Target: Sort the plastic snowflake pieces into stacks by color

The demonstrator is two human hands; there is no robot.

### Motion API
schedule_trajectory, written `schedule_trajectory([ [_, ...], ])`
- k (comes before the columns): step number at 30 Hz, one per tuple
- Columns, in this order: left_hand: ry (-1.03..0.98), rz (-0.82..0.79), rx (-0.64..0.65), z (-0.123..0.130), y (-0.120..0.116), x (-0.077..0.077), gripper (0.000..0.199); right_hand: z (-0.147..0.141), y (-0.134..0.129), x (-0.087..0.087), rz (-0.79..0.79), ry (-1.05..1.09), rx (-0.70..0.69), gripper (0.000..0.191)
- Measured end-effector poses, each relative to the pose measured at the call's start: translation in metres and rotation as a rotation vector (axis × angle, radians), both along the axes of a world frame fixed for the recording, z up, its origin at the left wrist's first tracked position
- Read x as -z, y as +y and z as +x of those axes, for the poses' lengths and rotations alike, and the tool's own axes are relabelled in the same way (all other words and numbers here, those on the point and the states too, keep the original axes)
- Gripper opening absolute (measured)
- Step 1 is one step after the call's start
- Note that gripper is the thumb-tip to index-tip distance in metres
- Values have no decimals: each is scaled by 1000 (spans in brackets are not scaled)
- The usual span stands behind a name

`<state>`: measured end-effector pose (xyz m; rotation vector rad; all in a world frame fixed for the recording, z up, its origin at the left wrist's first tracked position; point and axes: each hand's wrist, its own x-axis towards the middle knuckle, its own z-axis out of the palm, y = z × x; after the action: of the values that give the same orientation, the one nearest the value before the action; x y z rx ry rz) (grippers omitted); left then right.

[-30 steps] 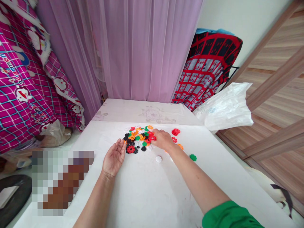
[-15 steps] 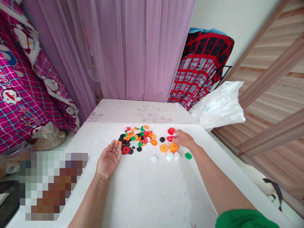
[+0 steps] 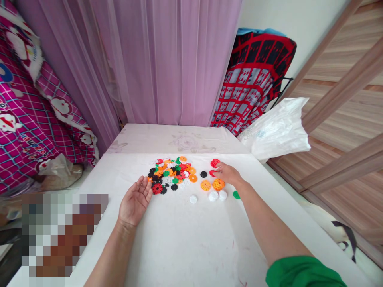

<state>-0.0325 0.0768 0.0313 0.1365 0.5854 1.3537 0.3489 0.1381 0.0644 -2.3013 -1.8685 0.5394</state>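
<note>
My left hand (image 3: 136, 201) rests palm up on the table, its fingers loosely stretched and holding nothing. Its fingertips lie beside the left edge of a mixed pile of toothed plastic discs (image 3: 172, 173) in red, orange, black, green and white. On the other side, my right hand (image 3: 229, 174) reaches in palm down, fingers pinched on a red disc (image 3: 212, 173) that is partly covered. Just beyond it is another red disc (image 3: 215, 163). Nearby lie a black disc (image 3: 204, 174), orange discs (image 3: 205, 185), white discs (image 3: 213, 195) and a green disc (image 3: 236, 195) partly behind my forearm.
A single white disc (image 3: 193, 199) lies nearer to me on the white-covered table (image 3: 191, 239). At the right rear edge leans a white plastic bag (image 3: 278, 129). Purple curtains (image 3: 173, 63) hang behind the table, and a blurred patch covers the lower left.
My right hand has shifted slightly left over the red disc, covering more of it. My left hand and the discs stay in place; the camera view has tilted a little.
</note>
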Motion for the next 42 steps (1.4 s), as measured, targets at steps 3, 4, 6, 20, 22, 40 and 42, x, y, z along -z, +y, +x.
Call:
schedule_trajectory([
  [3, -11, 19, 17, -1, 0, 2, 30, 0, -1, -3, 8, -59, 3, 34],
  [4, -13, 23, 20, -1, 0, 2, 29, -1, -2, -4, 12, -89, 4, 33],
  [6, -9, 24, 21, -1, 1, 3, 28, -1, -2, -6, 13, -149, 6, 33],
  [20, 18, -5, 0, 4, -1, -4, 26, 3, 11, -4, -83, -208, 14, 22],
  [22, 21, -7, 2, 4, -1, -4, 26, 2, 11, -3, -85, -210, 12, 21],
  [40, 20, -11, 4, 3, -1, 2, 25, -97, 31, -24, 92, -153, -311, 26],
  [42, 6, 6, 15, 2, -1, 4, 27, -115, 35, -19, 86, -182, -364, 24],
])
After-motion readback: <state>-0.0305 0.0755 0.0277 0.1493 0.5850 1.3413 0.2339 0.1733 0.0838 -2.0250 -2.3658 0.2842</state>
